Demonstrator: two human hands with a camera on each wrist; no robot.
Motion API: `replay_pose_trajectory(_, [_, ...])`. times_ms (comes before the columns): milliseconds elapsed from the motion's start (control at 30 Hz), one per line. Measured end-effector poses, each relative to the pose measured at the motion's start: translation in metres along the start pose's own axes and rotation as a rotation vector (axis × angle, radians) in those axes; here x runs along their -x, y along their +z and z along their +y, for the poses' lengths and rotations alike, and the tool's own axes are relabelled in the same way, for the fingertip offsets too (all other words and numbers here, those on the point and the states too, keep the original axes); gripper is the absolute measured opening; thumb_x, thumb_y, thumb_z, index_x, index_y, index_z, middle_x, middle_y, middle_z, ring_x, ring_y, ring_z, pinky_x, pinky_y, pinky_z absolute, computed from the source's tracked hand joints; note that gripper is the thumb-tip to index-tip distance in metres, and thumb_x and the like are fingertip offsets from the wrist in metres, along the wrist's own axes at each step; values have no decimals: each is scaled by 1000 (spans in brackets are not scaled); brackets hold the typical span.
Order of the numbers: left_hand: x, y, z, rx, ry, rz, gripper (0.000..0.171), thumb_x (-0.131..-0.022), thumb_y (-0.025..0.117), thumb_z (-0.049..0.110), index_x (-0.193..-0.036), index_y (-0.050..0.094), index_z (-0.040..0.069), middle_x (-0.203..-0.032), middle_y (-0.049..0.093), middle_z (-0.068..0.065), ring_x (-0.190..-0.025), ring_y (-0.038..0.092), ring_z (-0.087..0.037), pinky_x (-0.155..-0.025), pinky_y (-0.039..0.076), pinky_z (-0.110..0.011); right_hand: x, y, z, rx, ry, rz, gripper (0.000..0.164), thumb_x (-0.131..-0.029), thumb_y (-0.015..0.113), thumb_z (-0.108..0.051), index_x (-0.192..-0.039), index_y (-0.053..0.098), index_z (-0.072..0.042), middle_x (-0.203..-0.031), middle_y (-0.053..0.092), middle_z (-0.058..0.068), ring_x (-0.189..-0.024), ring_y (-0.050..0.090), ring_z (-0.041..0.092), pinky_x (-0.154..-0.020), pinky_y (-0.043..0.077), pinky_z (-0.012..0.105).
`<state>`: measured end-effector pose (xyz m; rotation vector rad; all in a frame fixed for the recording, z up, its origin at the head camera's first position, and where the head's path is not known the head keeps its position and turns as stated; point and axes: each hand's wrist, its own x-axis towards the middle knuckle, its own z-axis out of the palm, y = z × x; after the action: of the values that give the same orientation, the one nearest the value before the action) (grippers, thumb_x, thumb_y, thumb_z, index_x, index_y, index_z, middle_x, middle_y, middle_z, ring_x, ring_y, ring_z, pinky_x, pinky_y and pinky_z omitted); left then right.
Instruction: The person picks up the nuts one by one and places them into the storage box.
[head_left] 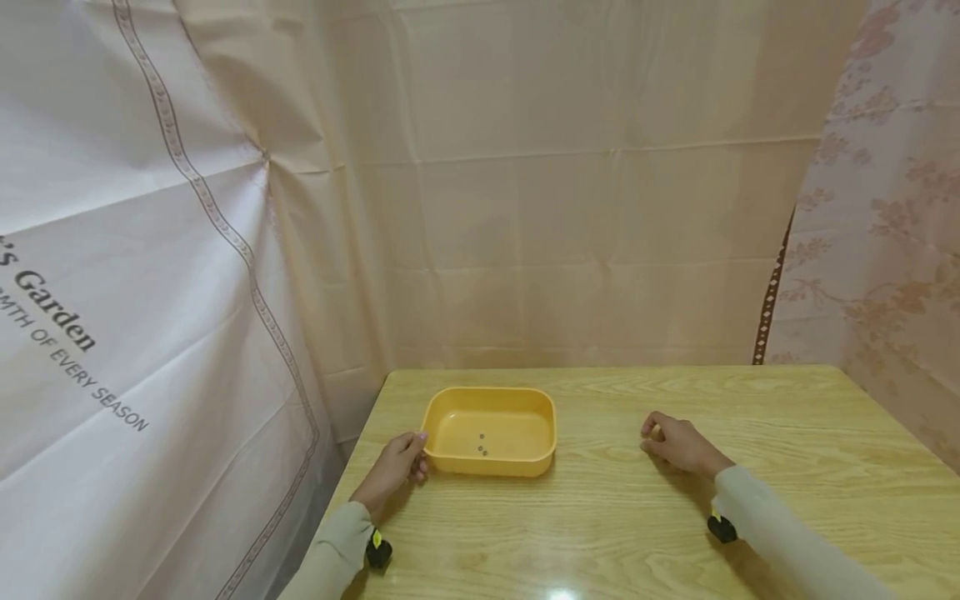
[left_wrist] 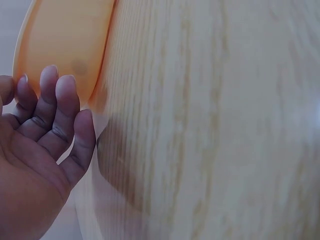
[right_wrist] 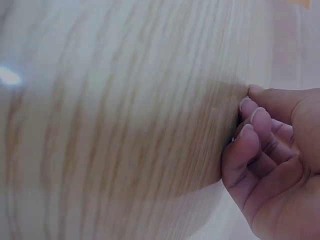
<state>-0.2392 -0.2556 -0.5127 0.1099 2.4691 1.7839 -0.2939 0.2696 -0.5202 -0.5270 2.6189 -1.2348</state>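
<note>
A yellow rectangular plastic basin (head_left: 491,468) stands on the table. Inside it lie three small grey round pieces (head_left: 482,448), too small to name. At the basin's left end my left hand (head_left: 397,467) pinches the rim, thumb on top; the left wrist view shows its other fingers (left_wrist: 57,107) loosely bent by the basin's wall. My right hand (head_left: 678,444) is well to the right of the basin, low against the tabletop. Its fingers (right_wrist: 242,155) are curled, with thumb and index tips close together at the table surface. Whether something small is between them is hidden.
A light wood-grain table (head_left: 570,533) carries everything. Its back edge meets a hanging beige cloth (head_left: 562,250). White printed cloth (head_left: 150,350) hangs along the left side, and floral cloth (head_left: 900,250) on the right. Each wrist wears a small black device (head_left: 378,550).
</note>
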Motion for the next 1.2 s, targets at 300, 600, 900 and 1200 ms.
replay_pose_trajectory(300, [1, -1, 1, 15, -3, -9, 45, -112, 44, 40, -108, 57, -3, -81, 61, -8, -69, 60, -18, -64, 54, -29, 5, -17, 8, 85, 9, 90, 19, -111, 48, -16, -115, 56, 1, -71, 58, 6, -49, 47, 15, -44, 44, 28])
replay_pose_trajectory(600, [2, 0, 3, 17, -9, -3, 47, -111, 45, 42, -108, 56, -4, -83, 61, -10, -69, 59, -18, -64, 55, -29, 3, -15, 14, 74, -3, 60, 13, -105, 63, -18, -110, 62, -6, -70, 57, 5, -51, 46, 14, -43, 44, 29])
replay_pose_trajectory(900, [2, 1, 1, 15, 14, -16, 47, -111, 45, 41, -106, 56, -4, -81, 61, -8, -69, 60, -18, -63, 55, -29, -3, -5, 7, 135, -47, 32, 8, -103, 65, -14, -102, 65, -6, -68, 56, 2, -50, 45, 11, -45, 41, 26])
replay_pose_trajectory(1200, [2, 0, 2, 17, 8, -7, 47, -110, 47, 43, -105, 57, -2, -82, 61, -10, -69, 60, -18, -64, 55, -29, -4, -4, 1, 147, 25, 35, 10, -101, 67, -11, -99, 64, -2, -77, 60, 3, -64, 55, 17, -53, 49, 29])
